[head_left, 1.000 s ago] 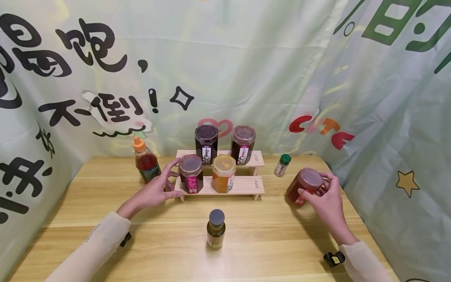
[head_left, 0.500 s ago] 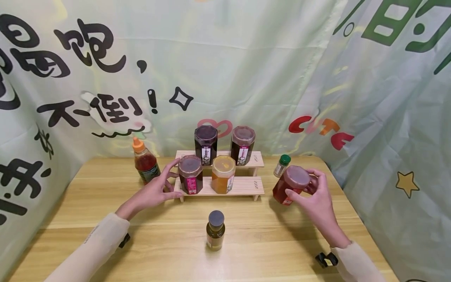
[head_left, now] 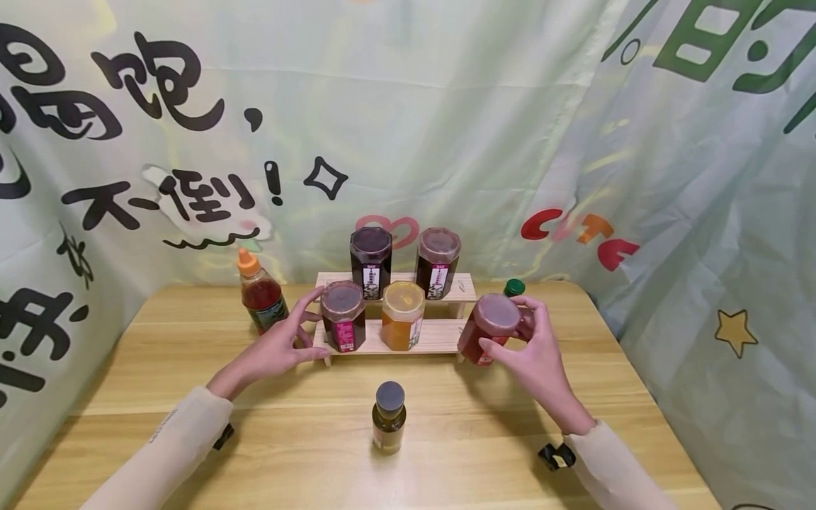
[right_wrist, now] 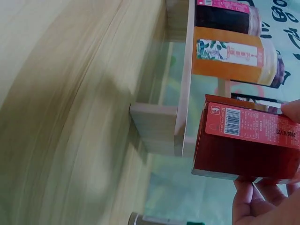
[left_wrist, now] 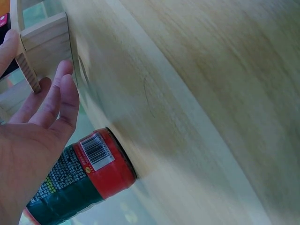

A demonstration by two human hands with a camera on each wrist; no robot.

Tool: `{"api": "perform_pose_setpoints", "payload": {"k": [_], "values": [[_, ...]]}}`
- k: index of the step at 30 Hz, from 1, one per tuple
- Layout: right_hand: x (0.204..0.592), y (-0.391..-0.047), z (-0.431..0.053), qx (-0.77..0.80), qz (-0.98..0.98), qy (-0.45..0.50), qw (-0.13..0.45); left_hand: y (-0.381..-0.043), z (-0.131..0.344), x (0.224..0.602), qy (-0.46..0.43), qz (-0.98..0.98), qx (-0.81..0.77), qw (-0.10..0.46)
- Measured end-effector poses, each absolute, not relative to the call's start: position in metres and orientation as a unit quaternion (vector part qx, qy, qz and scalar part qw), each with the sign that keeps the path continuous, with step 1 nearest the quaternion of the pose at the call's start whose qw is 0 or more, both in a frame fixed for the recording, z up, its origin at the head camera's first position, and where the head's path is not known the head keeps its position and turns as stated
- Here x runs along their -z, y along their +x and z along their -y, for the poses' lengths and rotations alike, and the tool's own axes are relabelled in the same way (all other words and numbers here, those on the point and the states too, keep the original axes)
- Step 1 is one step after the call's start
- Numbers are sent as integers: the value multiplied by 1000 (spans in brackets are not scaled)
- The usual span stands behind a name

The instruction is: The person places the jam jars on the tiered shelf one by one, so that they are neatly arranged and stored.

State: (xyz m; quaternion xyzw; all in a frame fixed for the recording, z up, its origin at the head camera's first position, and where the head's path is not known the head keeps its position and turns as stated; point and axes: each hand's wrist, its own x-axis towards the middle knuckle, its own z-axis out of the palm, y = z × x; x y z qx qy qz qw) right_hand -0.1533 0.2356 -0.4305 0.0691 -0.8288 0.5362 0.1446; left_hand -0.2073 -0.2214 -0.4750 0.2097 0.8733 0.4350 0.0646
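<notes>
My right hand (head_left: 532, 354) grips a faceted jar of dark red contents (right_wrist: 243, 145) between thumb and fingers. It is tilted and overlaps the right end of the lower step of a two-step wooden rack (head_left: 440, 333) in the head view. My left hand (head_left: 274, 348) holds the rack's left end, thumb at the front edge and a finger behind the board (left_wrist: 29, 72). A dark jar with a pink label (head_left: 344, 319) and an amber jar (head_left: 404, 319) stand on the lower step. Two dark jars, one left (head_left: 371, 262) and one right (head_left: 438, 262), stand on the upper step.
Beside my left hand stands an orange-capped sauce bottle (head_left: 261, 294). A dark-capped small bottle (head_left: 389, 418) is on the table (head_left: 287, 439) in front of the rack. Behind the held jar shows a green-capped shaker (head_left: 513, 287). A printed curtain (head_left: 497, 142) surrounds the back.
My right hand has carried the dark red jar leftward, from the table's right side to the rack's right end, partly covering the green-capped shaker. My left hand has stayed at the rack.
</notes>
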Motion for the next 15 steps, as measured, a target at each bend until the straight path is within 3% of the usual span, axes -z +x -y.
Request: {"api": "perform_pose_setpoints", "payload": {"k": [15], "values": [[438, -168, -214, -541, 828, 74, 124, -206, 223, 475, 212, -874, -434, 63]]}}
